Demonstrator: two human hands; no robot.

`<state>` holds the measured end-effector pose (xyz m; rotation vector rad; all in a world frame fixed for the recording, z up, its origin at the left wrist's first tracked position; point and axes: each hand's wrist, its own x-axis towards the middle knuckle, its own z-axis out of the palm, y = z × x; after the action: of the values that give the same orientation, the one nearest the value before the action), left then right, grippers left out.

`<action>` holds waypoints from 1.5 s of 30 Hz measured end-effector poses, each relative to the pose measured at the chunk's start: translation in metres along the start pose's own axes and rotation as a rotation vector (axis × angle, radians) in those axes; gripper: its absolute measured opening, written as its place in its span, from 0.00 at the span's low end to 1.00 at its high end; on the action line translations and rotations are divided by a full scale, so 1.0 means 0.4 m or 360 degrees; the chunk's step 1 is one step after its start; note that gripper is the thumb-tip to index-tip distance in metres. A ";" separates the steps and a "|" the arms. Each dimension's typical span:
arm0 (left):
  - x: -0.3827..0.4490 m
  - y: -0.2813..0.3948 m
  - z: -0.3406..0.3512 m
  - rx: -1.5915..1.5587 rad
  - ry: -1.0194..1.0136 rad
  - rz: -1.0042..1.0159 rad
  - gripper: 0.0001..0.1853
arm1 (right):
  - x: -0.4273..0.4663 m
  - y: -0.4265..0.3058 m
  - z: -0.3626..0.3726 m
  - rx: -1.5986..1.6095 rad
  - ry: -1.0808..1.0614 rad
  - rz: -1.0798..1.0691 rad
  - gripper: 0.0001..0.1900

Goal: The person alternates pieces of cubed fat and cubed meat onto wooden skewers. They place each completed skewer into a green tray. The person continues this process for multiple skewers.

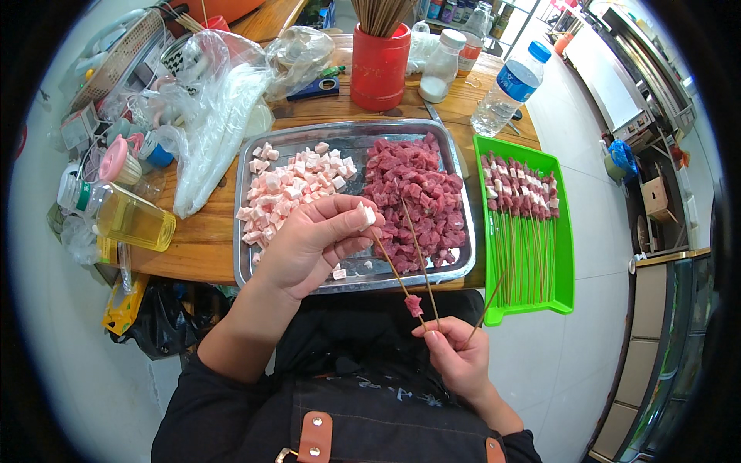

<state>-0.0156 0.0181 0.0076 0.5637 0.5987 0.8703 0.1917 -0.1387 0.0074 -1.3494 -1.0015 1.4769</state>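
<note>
Between the thumb and fingers of my left hand (324, 240) is a white fat cube (367, 215), at the tip of a bamboo skewer (393, 268). A red meat piece (413, 305) is threaded partway down that skewer. My right hand (460, 353) grips this skewer low down, along with other thin skewers that fan outward. Beyond both hands lies a metal tray (302, 132). Pale fat cubes (295, 173) fill its left side, and a heap of diced red meat (414, 191) its right. Whether the skewer has pierced the fat cube, I cannot tell.
A green tray (566, 272) of threaded skewers (521, 188) sits at the right. Behind stand a red skewer holder (379, 72), a glass jar (441, 69) and a water bottle (509, 87). Plastic bags (223, 127) and an oil bottle (127, 217) crowd the left.
</note>
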 end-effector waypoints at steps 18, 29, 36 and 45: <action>-0.036 -0.060 0.034 0.0185 -0.0001 -0.0298 0.07 | -0.004 0.006 0.018 0.0205 -0.0080 0.0094 0.08; -0.053 -0.106 0.051 0.0418 -0.0239 -0.0308 0.10 | 0.003 0.015 0.009 0.0092 -0.0013 0.0057 0.09; 0.026 -0.044 0.015 0.2574 -0.0145 0.0909 0.09 | -0.009 0.005 -0.037 0.0093 0.0370 -0.0129 0.09; 0.020 -0.050 0.037 0.1944 -0.0178 0.0554 0.07 | -0.015 0.011 -0.033 0.0042 0.0295 -0.0133 0.09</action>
<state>0.0093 0.0113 0.0027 1.8491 0.9199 0.7108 0.2045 -0.1455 0.0038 -1.3814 -0.9052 1.2737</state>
